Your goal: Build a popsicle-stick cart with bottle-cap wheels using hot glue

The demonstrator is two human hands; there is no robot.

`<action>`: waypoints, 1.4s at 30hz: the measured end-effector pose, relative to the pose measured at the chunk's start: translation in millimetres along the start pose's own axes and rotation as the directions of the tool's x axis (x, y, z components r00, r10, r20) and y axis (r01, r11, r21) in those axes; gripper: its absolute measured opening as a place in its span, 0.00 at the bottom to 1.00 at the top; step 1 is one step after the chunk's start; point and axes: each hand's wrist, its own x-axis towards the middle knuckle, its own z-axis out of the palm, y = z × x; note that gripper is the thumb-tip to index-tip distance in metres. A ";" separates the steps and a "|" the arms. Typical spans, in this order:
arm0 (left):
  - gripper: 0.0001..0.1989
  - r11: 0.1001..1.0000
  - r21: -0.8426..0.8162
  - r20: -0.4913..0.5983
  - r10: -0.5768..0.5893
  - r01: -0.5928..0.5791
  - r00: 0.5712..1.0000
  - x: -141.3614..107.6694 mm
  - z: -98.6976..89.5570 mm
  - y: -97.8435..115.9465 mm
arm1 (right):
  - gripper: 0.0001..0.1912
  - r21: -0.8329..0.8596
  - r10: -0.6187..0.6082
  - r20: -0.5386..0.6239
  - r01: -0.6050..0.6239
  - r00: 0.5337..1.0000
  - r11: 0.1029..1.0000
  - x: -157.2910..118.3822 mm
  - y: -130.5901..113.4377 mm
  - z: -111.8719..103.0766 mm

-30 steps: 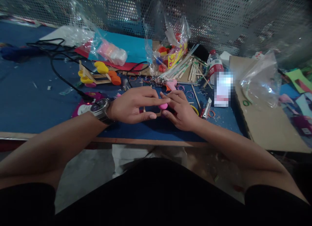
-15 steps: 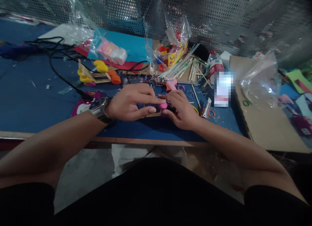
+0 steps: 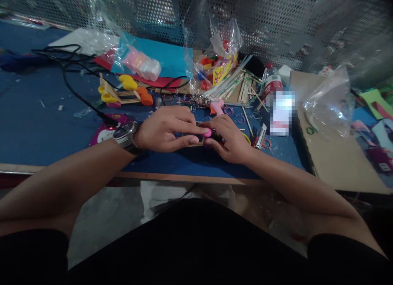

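Note:
My left hand (image 3: 168,129) has its index finger stretched out, the tip touching a small pink ball (image 3: 207,132), with the thumb apart below. My right hand (image 3: 227,138) is closed around a dark piece (image 3: 216,136) beside the pink ball. Part of a small wooden stick frame (image 3: 196,144) shows between the hands; the rest is hidden under the fingers. Left of my left wrist lies a purple device (image 3: 102,131) with a black cable plugged in.
Behind the hands are a stick model (image 3: 123,97) with yellow and orange pieces, a pink glue gun (image 3: 217,106) and wooden sticks (image 3: 245,87). To the right are a utility knife (image 3: 260,136), a bottle (image 3: 272,83), a phone (image 3: 281,115) and cardboard (image 3: 334,154).
The left index fingertip has shifted slightly right and now lies over the pink ball. My right hand stays nearly still.

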 end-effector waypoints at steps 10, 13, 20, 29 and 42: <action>0.18 0.998 0.013 -0.017 -0.053 0.053 0.998 0.1 -0.6 -1.1 | 0.25 -0.022 0.002 -0.006 -0.002 1.000 1.000 -0.5 -0.1 0.2; 0.21 0.998 0.008 -0.063 -0.057 0.058 0.996 -1.4 -0.6 -0.7 | 0.27 -0.022 0.038 0.004 -0.038 0.999 0.999 -0.7 -0.4 -0.7; 0.29 0.981 -0.109 -0.281 -0.186 0.161 0.942 -0.2 4.5 4.0 | 0.29 -0.037 0.024 -0.022 -0.024 0.999 0.999 -0.8 -1.4 -0.4; 0.33 0.947 -0.184 -0.385 -0.317 0.265 0.867 1.0 7.0 8.9 | 0.26 -0.060 -0.038 0.014 0.039 0.999 0.997 -2.8 0.5 -4.1; 0.31 0.912 -0.238 -0.398 -0.405 0.334 0.823 2.2 8.0 12.8 | 0.33 -0.058 -0.050 0.008 0.050 0.999 0.997 -3.3 -0.9 -5.7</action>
